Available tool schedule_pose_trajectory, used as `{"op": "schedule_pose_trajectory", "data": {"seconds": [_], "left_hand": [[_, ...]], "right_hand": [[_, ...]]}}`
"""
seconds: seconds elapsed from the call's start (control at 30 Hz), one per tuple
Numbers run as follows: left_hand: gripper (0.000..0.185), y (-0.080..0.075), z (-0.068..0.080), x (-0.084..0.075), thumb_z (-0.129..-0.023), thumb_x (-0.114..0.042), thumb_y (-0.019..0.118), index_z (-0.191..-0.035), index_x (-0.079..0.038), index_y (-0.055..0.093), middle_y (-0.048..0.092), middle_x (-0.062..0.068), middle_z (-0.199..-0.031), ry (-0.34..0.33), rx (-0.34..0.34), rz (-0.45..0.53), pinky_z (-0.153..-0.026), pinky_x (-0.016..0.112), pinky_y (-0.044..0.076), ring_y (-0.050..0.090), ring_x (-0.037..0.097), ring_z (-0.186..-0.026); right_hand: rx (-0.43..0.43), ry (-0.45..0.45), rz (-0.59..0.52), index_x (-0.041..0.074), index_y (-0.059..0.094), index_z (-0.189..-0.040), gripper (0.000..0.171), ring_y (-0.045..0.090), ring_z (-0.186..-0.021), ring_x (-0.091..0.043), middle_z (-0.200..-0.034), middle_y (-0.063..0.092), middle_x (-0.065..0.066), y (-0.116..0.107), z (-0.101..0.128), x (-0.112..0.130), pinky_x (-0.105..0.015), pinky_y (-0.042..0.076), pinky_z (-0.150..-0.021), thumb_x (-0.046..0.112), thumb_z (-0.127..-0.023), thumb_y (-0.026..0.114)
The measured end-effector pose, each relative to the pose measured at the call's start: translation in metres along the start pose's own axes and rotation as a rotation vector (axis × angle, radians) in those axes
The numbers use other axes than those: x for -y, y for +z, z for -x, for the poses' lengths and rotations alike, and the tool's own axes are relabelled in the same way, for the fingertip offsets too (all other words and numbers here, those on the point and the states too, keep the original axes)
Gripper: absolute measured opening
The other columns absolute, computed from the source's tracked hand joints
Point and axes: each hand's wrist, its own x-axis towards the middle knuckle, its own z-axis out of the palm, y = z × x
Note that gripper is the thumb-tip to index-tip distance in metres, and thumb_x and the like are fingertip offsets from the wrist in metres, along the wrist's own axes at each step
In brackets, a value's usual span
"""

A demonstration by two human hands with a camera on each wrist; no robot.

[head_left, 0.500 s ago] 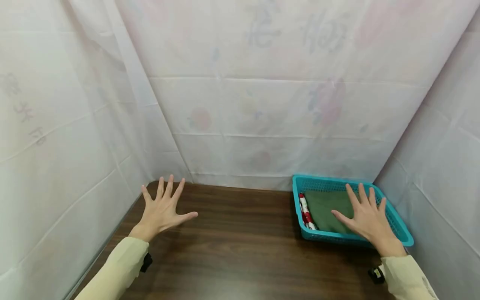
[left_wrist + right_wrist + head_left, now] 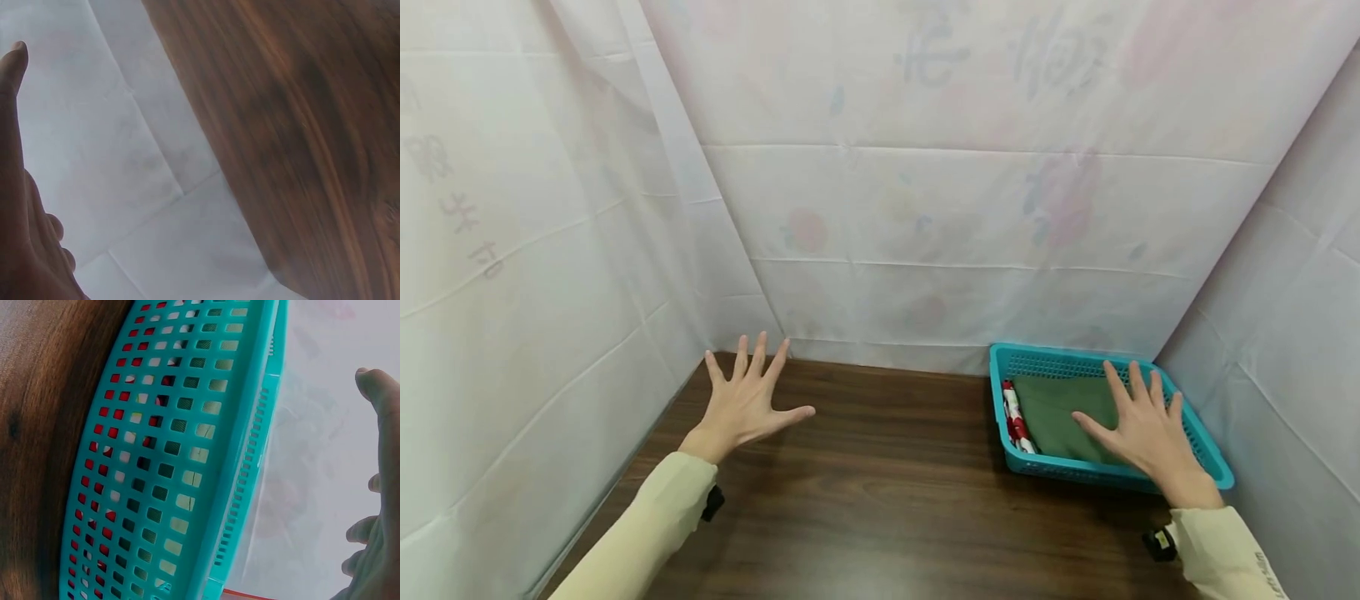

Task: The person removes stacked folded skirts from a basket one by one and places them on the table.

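A teal plastic basket (image 2: 1214,468) stands at the table's far right corner. Inside it lies a folded green cloth (image 2: 1052,417) beside a rolled red-and-white cloth (image 2: 1017,421). My right hand (image 2: 1144,432) hovers over the green cloth with its fingers spread; whether it touches the cloth I cannot tell. My left hand (image 2: 749,402) hangs over the table's far left corner, fingers spread, holding nothing. In the right wrist view the basket's slotted wall (image 2: 175,456) fills the frame, with my right hand's fingers (image 2: 381,400) at the right edge. The left wrist view shows my left hand's thumb (image 2: 11,100) over white sheet.
The dark wooden table (image 2: 880,508) is walled on the left, back and right by white printed sheeting (image 2: 925,208). Both sleeves are pale yellow, with a small black device at each wrist (image 2: 1157,542).
Both hands have shifted slightly forward and up in the view, still spread. The basket and cloths have not moved.
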Motion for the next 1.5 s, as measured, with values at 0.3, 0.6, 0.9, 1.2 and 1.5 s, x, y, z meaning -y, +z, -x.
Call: {"op": "schedule_pose_trajectory", "data": {"seconds": [0.3,0.6,0.9,1.2,1.5], "left_hand": [[0.118,-0.005,-0.019,-0.03,-0.082,-0.091,0.047,-0.166,-0.029,-0.007,-0.005,0.017,-0.173,0.019,0.025,0.042,-0.109,0.081,-0.017,-0.009,0.046,-0.157],[0.115,-0.006,-0.039,-0.071,-0.082,-0.093,0.043,-0.164,-0.034,-0.012,-0.005,0.013,-0.174,0.063,0.009,0.095,-0.113,0.081,-0.009,-0.009,0.041,-0.159],[0.113,-0.008,-0.06,-0.123,-0.081,-0.093,0.042,-0.162,-0.038,-0.016,-0.002,0.011,-0.174,0.15,0.019,0.159,-0.117,0.079,0.001,-0.007,0.039,-0.159],[0.11,-0.017,-0.079,-0.172,-0.081,-0.094,0.039,-0.163,-0.041,-0.013,0.001,0.006,-0.175,0.231,0.039,0.264,-0.119,0.075,0.01,-0.002,0.036,-0.16],[0.105,-0.011,-0.09,-0.207,-0.082,-0.093,0.039,-0.165,-0.042,0.0,0.016,0.001,-0.174,0.269,0.057,0.472,-0.118,0.067,0.03,0.019,0.033,-0.159]], "right_hand": [[0.031,0.02,-0.061,0.013,0.01,-0.167,0.106,0.013,-0.143,-0.07,-0.163,0.014,-0.04,-0.006,0.002,-0.007,-0.088,0.009,-0.103,0.065,-0.092,0.064],[0.052,0.04,-0.108,0.006,0.011,-0.166,0.103,0.017,-0.141,-0.07,-0.16,0.018,-0.042,-0.018,-0.001,-0.017,-0.086,0.017,-0.102,0.06,-0.095,0.062],[0.062,0.041,-0.13,0.001,0.006,-0.165,0.101,0.027,-0.137,-0.066,-0.159,0.022,-0.042,-0.034,-0.003,-0.035,-0.083,0.026,-0.097,0.054,-0.099,0.061],[0.129,0.101,-0.211,0.002,-0.001,-0.165,0.098,0.026,-0.138,-0.067,-0.161,0.016,-0.042,-0.043,-0.012,-0.043,-0.083,0.028,-0.096,0.055,-0.103,0.054],[0.22,0.136,-0.272,0.001,-0.006,-0.164,0.098,0.02,-0.139,-0.069,-0.162,0.009,-0.043,-0.04,-0.02,-0.048,-0.083,0.026,-0.097,0.057,-0.104,0.047]]}}
